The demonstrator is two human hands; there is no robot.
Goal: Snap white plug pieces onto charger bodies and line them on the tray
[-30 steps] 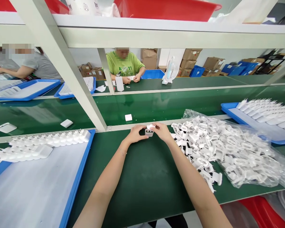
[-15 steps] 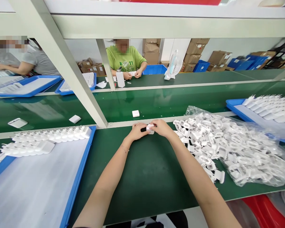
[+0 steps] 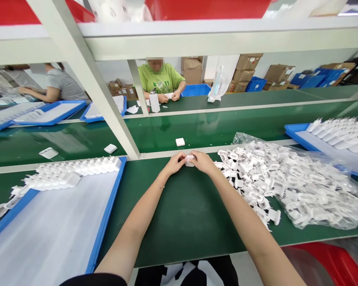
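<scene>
In front of me, near the far edge of the green bench, both hands hold a small white plastic charger housing [image 3: 189, 161]. The fingertips of my left hand [image 3: 176, 163] pinch its left side. My right hand [image 3: 203, 162] grips it from the right, thumb and fingers closed. The fingers cover much of the piece, so its details are hidden. Just beyond the hands, a white block-shaped case [image 3: 180, 142] lies on the green belt [image 3: 203, 127]. Close to my right forearm spreads a heap of loose white plastic parts [image 3: 256, 174], partly spilling from a clear plastic bag [image 3: 322, 190].
A blue-rimmed tray [image 3: 107, 222] on the left holds rows of white plug chargers [image 3: 77, 169]. Another blue tray [image 3: 298, 131] of chargers stands at right. A slanting metal post [image 3: 113, 107] rises left of my hands. Across the belt sits a co-worker in green [image 3: 161, 79] beside a fan [image 3: 218, 85].
The camera view has tilted and shifted slightly. White cases on the belt have moved right relative to the post. Both hands stay on the charger housing, their fingers slightly repositioned.
</scene>
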